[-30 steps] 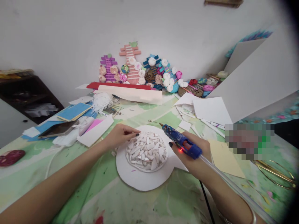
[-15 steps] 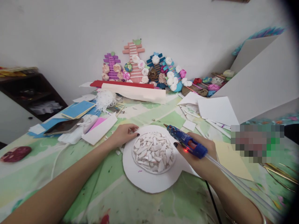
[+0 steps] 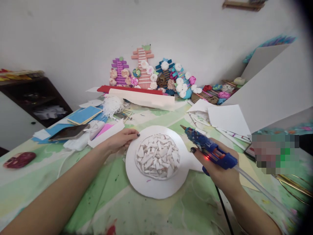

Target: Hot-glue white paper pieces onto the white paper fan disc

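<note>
A white paddle-shaped cardboard cut-out point(image 3: 157, 191), with a round body and a handle pointing right, sits in front of me. Inside a ring at its middle lie many small white torn pieces point(image 3: 157, 156). My left hand point(image 3: 124, 140) pinches the upper-left rim, thumb on top, the other fingers partly hidden. In my right hand point(image 3: 220, 166) is a blue hot glue gun point(image 3: 207, 147) with a red light lit and a clear glue stick out of its back. Its nozzle points up and left, above the table and right of the disc, touching nothing.
Paper sheets point(image 3: 226, 117) and white sticks lie at the right. At the left are a phone point(image 3: 69, 132), blue notebooks point(image 3: 85, 115) and white string point(image 3: 112, 106). Decorated crafts point(image 3: 144, 70) lean on the wall. A black cord point(image 3: 222, 205) runs toward the front edge.
My right hand has moved right with the glue gun, away from the disc, uncovering the handle. My left hand has shifted slightly left along the rim. The view has tilted slightly.
</note>
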Tool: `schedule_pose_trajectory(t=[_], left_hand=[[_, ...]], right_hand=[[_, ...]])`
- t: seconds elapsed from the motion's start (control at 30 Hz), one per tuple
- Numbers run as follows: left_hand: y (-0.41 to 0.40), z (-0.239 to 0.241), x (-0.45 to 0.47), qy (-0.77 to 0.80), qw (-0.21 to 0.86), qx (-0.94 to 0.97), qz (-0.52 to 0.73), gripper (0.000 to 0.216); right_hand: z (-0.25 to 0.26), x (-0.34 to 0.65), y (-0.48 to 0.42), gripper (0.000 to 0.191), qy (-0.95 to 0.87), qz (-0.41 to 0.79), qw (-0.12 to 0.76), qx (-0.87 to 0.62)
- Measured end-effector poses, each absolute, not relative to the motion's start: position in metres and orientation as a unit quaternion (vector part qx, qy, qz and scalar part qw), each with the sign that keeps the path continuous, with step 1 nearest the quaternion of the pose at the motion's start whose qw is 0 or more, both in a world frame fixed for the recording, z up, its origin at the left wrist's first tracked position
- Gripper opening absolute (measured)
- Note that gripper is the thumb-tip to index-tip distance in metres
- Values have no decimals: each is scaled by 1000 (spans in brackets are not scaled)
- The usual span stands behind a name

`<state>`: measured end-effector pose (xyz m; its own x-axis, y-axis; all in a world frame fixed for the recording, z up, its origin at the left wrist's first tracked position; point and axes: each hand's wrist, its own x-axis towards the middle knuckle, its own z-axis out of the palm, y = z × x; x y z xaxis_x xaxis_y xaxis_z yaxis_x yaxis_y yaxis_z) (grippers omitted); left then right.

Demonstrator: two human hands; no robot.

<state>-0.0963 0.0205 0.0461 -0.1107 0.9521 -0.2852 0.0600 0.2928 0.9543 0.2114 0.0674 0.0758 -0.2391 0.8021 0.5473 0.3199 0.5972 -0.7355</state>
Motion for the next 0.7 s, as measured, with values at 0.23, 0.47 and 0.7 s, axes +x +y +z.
schedule_pose_trajectory(t=[0.23,0.47,0.7], left_hand=[[13,42,-109,547,547,365,518,13],[10,43,-88,552,587,325,496,32],[3,45,-63,525,656,355,410,33]], right_hand=[[77,212,70,15,-712,280,516,-386],[71,210,79,26,-562,427,522,-479],[65,208,92,20,-475,497,516,-511]])
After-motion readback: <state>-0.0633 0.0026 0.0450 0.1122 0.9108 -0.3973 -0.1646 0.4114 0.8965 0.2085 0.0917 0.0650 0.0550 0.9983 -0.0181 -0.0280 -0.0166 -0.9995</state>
